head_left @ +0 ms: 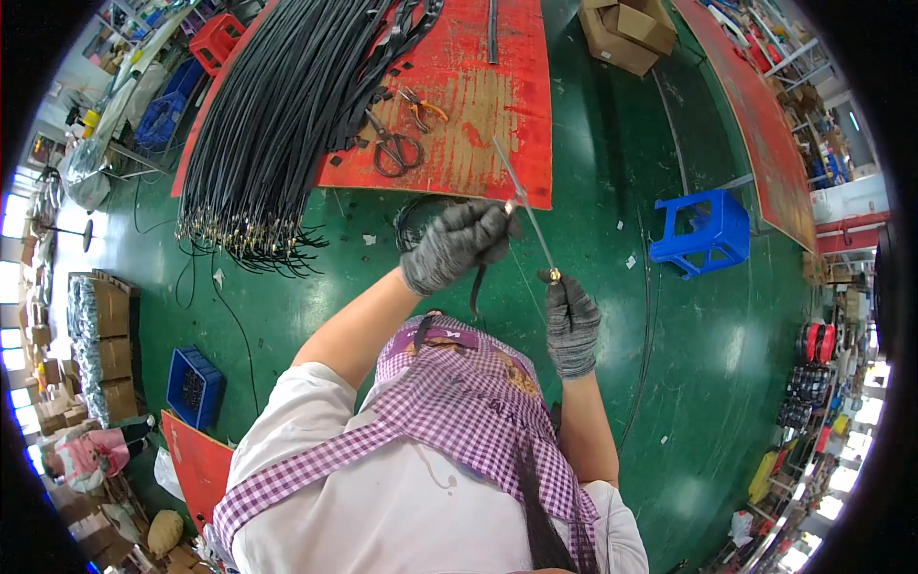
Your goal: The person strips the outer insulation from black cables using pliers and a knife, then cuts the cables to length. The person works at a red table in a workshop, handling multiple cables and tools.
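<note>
1. The thin grey tube (pixel 535 228) is in front of the body, slanting from above the near edge of the red table (pixel 516 105) down to the right hand (pixel 572 325).
2. I judge it light, quite stiff, perhaps a little springy, because its line looks almost straight. The surface looks smooth, so it could slip in gloves.
3. I would take hold at the brass-coloured end piece (pixel 555 275), which seems hard; pressing at the middle may bend the tube.
4. The right hand, in a grey glove, is closed at this lower end, fingertips around it.
5. The left hand (pixel 457 247), also gloved, is closed beside the tube; a soft-looking black strip (pixel 477 292) hangs below it. I cannot tell if its fingers grip the tube also.
6. The tube looks slim, pale and somewhat shiny, with a bright spot (pixel 511 207) near the left fingertips.
</note>
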The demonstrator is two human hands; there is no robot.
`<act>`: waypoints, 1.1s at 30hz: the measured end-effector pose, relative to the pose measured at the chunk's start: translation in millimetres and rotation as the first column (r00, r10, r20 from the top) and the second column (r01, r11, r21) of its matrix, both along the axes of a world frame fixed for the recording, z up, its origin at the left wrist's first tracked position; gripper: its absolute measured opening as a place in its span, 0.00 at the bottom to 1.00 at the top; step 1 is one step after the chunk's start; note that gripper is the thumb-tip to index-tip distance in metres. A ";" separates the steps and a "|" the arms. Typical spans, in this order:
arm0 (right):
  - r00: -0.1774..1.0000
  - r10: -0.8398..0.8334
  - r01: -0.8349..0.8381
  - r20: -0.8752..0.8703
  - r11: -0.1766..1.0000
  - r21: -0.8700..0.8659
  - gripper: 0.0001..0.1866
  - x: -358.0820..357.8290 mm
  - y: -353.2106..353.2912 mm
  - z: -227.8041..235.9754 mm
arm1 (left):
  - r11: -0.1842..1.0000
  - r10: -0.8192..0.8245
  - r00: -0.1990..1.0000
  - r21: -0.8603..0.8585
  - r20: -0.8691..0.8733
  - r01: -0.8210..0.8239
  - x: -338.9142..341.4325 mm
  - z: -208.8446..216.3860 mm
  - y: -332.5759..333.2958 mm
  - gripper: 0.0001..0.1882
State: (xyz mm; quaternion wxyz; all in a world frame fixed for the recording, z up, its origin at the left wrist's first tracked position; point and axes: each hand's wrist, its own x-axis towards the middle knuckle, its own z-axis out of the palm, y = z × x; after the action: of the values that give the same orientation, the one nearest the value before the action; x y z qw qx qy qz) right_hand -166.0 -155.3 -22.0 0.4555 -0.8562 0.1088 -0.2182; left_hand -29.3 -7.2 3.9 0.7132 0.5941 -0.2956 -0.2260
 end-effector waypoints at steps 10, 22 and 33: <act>0.992 0.092 -0.117 0.084 0.922 0.370 0.08 27.7 0.5 55.3 | 0.969 -0.247 0.969 0.028 0.009 0.246 -15.8 -6.2 -24.5 0.08; 0.799 0.601 -0.547 -0.031 0.747 0.379 0.14 32.7 -52.5 93.8 | 0.970 -0.141 0.904 -0.125 0.403 0.207 -29.2 -5.1 -41.3 0.10; 0.777 0.619 -0.630 0.115 0.763 0.143 0.12 27.7 -43.1 121.9 | 0.933 -0.234 0.972 -0.289 -0.030 0.215 -57.8 24.8 -49.3 0.11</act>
State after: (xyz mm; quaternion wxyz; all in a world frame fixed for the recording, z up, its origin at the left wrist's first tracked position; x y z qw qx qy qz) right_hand -138.3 -198.4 99.9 0.5777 -0.7936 -0.1778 -0.0698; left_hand -87.1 -56.5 28.8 0.7694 0.4406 -0.3679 -0.2802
